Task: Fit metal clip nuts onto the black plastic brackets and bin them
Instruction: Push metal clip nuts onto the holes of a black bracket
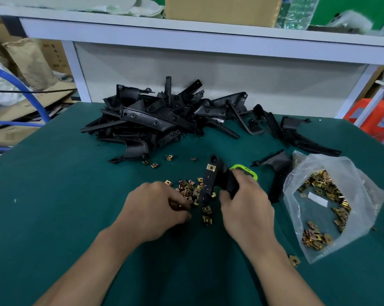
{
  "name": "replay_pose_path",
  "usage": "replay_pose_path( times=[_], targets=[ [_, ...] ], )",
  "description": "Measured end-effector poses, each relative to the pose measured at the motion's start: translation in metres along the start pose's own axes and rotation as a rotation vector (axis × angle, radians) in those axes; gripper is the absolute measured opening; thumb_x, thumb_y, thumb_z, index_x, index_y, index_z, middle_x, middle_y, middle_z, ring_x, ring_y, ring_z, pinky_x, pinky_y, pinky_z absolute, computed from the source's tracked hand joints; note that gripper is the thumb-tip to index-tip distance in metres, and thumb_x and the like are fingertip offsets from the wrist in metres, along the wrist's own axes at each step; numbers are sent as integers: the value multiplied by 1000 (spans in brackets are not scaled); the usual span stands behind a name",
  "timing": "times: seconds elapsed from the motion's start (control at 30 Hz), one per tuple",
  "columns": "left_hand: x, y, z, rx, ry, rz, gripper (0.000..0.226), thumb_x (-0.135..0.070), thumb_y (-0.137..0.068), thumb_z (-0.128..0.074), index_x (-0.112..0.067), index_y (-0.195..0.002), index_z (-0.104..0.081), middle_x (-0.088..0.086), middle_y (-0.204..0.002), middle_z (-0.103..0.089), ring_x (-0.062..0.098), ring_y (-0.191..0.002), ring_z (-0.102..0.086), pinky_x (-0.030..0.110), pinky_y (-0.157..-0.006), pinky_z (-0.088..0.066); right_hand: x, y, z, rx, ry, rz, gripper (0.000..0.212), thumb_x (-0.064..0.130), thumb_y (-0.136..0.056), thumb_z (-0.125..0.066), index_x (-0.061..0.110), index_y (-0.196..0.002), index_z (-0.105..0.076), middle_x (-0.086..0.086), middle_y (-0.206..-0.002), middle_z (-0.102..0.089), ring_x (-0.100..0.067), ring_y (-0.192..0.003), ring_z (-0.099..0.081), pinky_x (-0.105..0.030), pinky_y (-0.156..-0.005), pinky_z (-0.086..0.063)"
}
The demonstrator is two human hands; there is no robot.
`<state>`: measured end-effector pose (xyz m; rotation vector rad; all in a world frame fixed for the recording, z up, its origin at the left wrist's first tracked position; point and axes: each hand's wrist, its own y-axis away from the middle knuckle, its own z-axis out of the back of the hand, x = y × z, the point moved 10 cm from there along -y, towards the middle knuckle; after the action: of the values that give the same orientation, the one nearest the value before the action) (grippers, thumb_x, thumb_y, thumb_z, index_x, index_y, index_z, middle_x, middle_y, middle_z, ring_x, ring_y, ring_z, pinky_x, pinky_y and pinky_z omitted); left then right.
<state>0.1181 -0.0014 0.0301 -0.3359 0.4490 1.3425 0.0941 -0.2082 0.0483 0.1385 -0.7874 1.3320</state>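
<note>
Far left, off the table edge: a blue plastic hose (21, 85) arcs over flattened brown cardboard (32, 107). The work surface is a dark green table mat (54, 206).

The left hand (155, 204) lies knuckles up at the left edge of a loose heap of brass-coloured metal clip nuts (187, 191). Its fingers are curled down with the tips drawn together at the heap. Whether they pinch a nut cannot be told, because the tips are hidden under the hand.

At the back of the mat is a tangled pile of black plastic brackets (160, 115). A few stray clip nuts (155, 165) lie just in front of it.

At centre, one long black plastic bracket (208, 186) is held tilted, its lower end down among the heap. A fitted clip nut (211, 167) sits on its upper end.

The right hand (246, 202) grips this bracket's wider body, fingers wrapped round it and the thumb on the near side.

Just behind that hand is a lime-green plastic object (246, 171), partly hidden.

To the right, a single black bracket (277, 173) lies on the mat against a clear plastic bag (363, 195). The bag lies open and holds many more clip nuts and a white slip. One lone clip nut (295, 259) lies on the mat just beside the bag's near corner.
</note>
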Motion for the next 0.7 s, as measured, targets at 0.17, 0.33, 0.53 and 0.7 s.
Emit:
replay_pose_path(
  times=[0.17, 0.33, 0.53, 0.7],
  targets=[
    [-1, -3, -3, 11, -66, 15, 18, -52, -75, -79, -63, -85, -68, -26, -80, -67, 0, -79, -59, 18, -63, -43, -7, -2, -4, 37, -51, -34, 28, 30, -93, -62, 44, -113, -48, 22, -99, -49, -13, -76, -47, -34, -68, -38],
    [0, 1, 8, -180, 194, 8, 9, -50, -81, -75, -46, -73, -73, -15, -57, -62, 3, -56, -55, 20, -51, -43, -12, -3, -5, 49, -96, -48, 30, 32, -92, -63, 46, -113, -47, 22, -100, -53, -10, -78, -49, -34, -70, -39],
    [0, 1, -2, -107, 768, 70, 13, -25, -84, -82, -30, -72, -78, 3, -65, -74, 13, -55, -68, 18, -52, -51, -6, 1, -6, 53, -64, -29, 35, 31, -90, -65, 44, -118, -48, 22, -105, -57, -17, -87, -58, -38, -76, -48],
    [-6, -2, -13, -11, 982, 22, 31, 9, -82, -77, -22, -83, -80, 9, -81, -78, 16, -69, -72, 21, -65, -57, -5, 0, -7, 72, -19, -31, 37, 31, -90, -64, 40, -125, -54, 18, -113, -62, -20, -93, -62, -39, -77, -51]
  ],
)
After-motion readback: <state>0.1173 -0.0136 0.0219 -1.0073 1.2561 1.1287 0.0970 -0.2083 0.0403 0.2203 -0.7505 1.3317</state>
